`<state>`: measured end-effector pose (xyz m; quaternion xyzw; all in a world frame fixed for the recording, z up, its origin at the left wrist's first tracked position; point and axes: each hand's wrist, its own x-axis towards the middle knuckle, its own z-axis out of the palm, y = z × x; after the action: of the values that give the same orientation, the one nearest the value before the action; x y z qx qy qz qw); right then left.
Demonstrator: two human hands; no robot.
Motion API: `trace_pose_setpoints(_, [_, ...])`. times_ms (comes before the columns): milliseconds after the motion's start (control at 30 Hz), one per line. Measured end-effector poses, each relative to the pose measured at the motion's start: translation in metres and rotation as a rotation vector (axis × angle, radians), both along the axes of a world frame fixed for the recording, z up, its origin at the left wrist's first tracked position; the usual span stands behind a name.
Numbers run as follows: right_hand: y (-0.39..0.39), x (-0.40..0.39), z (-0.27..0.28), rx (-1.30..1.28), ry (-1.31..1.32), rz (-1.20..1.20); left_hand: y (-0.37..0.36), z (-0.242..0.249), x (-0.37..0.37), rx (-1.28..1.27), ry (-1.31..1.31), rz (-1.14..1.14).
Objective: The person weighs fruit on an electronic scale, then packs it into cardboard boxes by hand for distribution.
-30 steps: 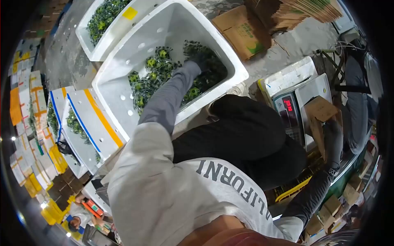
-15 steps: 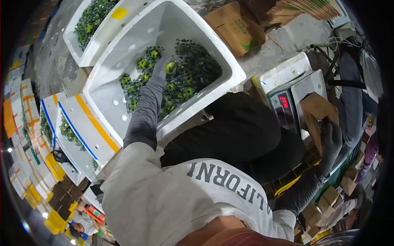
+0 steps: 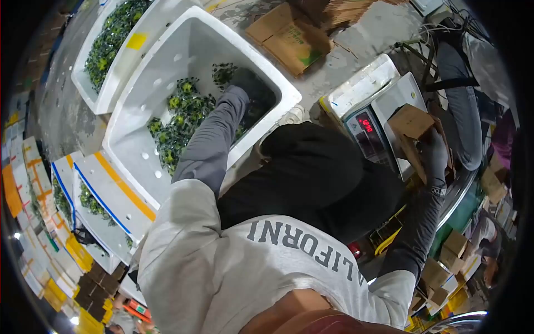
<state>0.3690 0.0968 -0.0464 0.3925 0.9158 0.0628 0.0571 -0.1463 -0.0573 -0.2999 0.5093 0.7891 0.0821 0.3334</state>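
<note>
My left hand [image 3: 248,83], in a dark glove, reaches down into a large white foam box [image 3: 125,136]. Shadow at the right end of the box hides its fingers, so I cannot see what they touch. Around that arm lie many small round green items in shiny clear wrapping [image 3: 181,103]. On a scale [image 3: 370,139] with a red display stands an open brown cardboard box [image 3: 410,121]. My right hand [image 3: 434,153], gloved in grey, is closed at this box's near side, its fingertips partly hidden by the cardboard.
Another foam box [image 3: 108,50] of green items stands at the upper left. Flattened cardboard [image 3: 292,39] lies on the floor ahead. More white boxes [image 3: 114,181] line the left. A person's grey-trousered leg [image 3: 461,106] is beyond the scale, with cables near it.
My left hand has moved right and deeper, from the green items into the box's shadowed end. My right hand has shifted farther onto the cardboard box. The scale's display has changed.
</note>
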Motion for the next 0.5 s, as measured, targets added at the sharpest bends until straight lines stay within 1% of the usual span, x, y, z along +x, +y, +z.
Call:
trace_pose_setpoints(67, [-0.003, 0.005, 0.001, -0.305, 0.269, -0.364, -0.009, -0.050, -0.023, 0.278, -0.479, 0.290])
trace_pose_setpoints(100, [-0.006, 0.012, 0.003, -0.443, 0.406, -0.563, -0.011, -0.052, -0.026, 0.154, -0.352, 0.208])
trace_pose_setpoints(133, [-0.010, 0.009, 0.001, -0.327, 0.372, -0.335, -0.020, -0.131, -0.049, 0.266, -0.020, -0.090])
trace_pose_setpoints(167, [-0.020, -0.014, 0.017, -0.336, 0.347, -0.369, -0.023, -0.141, -0.052, 0.104, -0.263, -0.107])
trace_pose_setpoints(200, [-0.016, -0.009, 0.010, -0.325, 0.169, -0.456, -0.026, -0.149, -0.054, -0.079, -0.478, -0.095])
trace_pose_setpoints(233, [-0.013, -0.009, 0.005, -0.358, 0.105, -0.517, -0.018, -0.126, -0.050, -0.103, -0.191, -0.165])
trace_pose_setpoints(267, [-0.017, -0.018, 0.007, -0.345, 0.125, -0.561, -0.015, -0.109, -0.042, -0.164, -0.013, -0.170])
trace_pose_setpoints(300, [-0.010, -0.012, -0.007, -0.262, 0.027, -0.556, -0.012, -0.099, -0.038, -0.228, 0.098, -0.154])
trace_pose_setpoints(333, [-0.009, -0.014, -0.008, -0.249, 0.042, -0.578, -0.013, -0.091, -0.035, -0.282, 0.181, -0.136])
trace_pose_setpoints(367, [-0.011, -0.020, 0.001, -0.230, 0.064, -0.544, -0.018, -0.087, -0.038, -0.288, 0.225, -0.142])
trace_pose_setpoints(400, [-0.015, -0.017, 0.012, -0.193, 0.132, -0.481, -0.040, -0.154, -0.074, 0.180, 0.438, -0.625])
trace_pose_setpoints(433, [-0.019, -0.014, 0.022, -0.163, 0.197, -0.410, -0.059, -0.123, -0.069, 0.325, 0.339, -0.591])
trace_pose_setpoints(467, [-0.022, -0.009, 0.035, -0.194, 0.306, -0.422, -0.079, -0.093, -0.066, 0.468, 0.241, -0.571])
trace_pose_setpoints(500, [-0.024, -0.002, 0.048, -0.227, 0.416, -0.433, -0.078, -0.026, -0.053, 0.166, 0.306, -0.485])
